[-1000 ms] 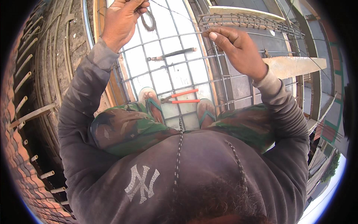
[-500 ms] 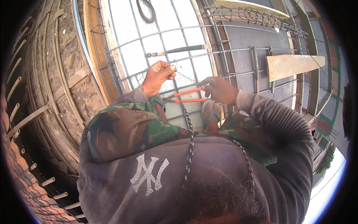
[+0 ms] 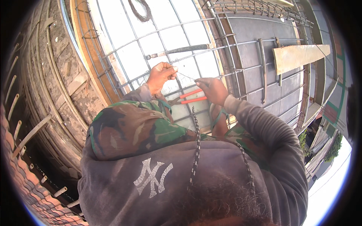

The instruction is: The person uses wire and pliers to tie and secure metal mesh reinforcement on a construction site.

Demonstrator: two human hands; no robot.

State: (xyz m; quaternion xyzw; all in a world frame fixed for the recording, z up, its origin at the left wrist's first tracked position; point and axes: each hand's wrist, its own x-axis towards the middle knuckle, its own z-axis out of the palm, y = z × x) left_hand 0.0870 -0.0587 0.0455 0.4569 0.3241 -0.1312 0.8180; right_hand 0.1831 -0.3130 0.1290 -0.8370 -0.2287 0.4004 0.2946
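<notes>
My left hand (image 3: 161, 77) is closed, thumb against fingers, on one end of a thin tie wire (image 3: 185, 76). The other end is pinched in the fingertips of my right hand (image 3: 213, 90), so the wire spans the small gap between my hands. Both hands are over a grid of steel bars (image 3: 182, 25) that lies above white sheeting (image 3: 113, 28). Just below them, between my feet, is a pair of pincers (image 3: 194, 101) with red-orange handles, untouched by either hand. Beyond my hands, a tool with a dark grip and a metal end (image 3: 179, 51) lies across the bars.
A coil of thin wire (image 3: 145, 17) rests on the far part of the grid. Wooden form boards (image 3: 86, 41) edge the left side, with long poles and rubble beyond. To the right are more bars and a pale plank (image 3: 299, 58). Roof tiles (image 3: 34, 192) show at lower left.
My right hand has moved left and away from the pincers' handles, closer to my left hand. The left hand keeps its pinch on the wire. The view has shifted slightly.
</notes>
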